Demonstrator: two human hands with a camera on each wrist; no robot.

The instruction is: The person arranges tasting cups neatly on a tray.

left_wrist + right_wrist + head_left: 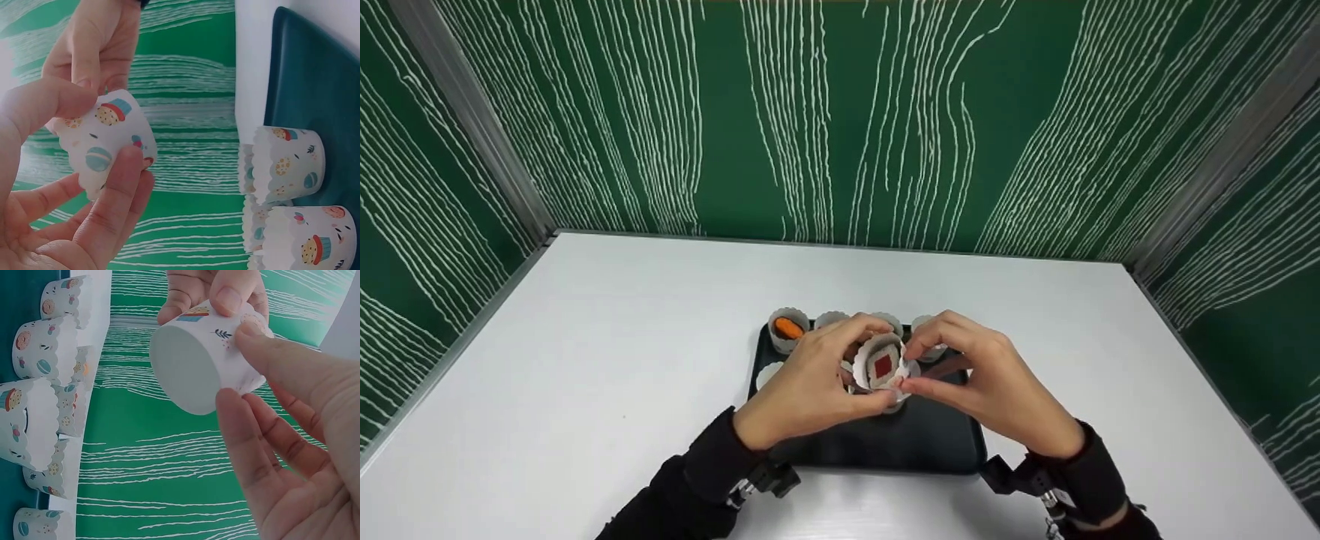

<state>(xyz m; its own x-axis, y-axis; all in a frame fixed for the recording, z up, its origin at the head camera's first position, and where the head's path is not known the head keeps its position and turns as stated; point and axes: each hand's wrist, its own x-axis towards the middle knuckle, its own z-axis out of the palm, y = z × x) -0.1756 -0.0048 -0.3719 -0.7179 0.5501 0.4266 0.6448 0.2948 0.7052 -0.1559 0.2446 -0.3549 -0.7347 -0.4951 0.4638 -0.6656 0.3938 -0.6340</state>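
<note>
A paper baking cup [876,341] with a scalloped rim and printed cupcakes is held up over the tray, its mouth toward the head camera. My left hand [817,375] grips one side of it between thumb and fingers. On the other side, my right hand [986,375] pinches the cup near the rim with thumb and fingers. Inside the cup shows a pale piece with a red square [883,365] on it. The right wrist view shows the plain round base of the cup [185,371]; its printed wall is also in the left wrist view [115,138].
The dark tray [877,446] lies on the white table [660,285] below my hands. Several more printed baking cups stand on it, partly hidden by the hands. The one at the back left [784,346] holds an orange piece [789,328]. Green walls with white lines surround the table.
</note>
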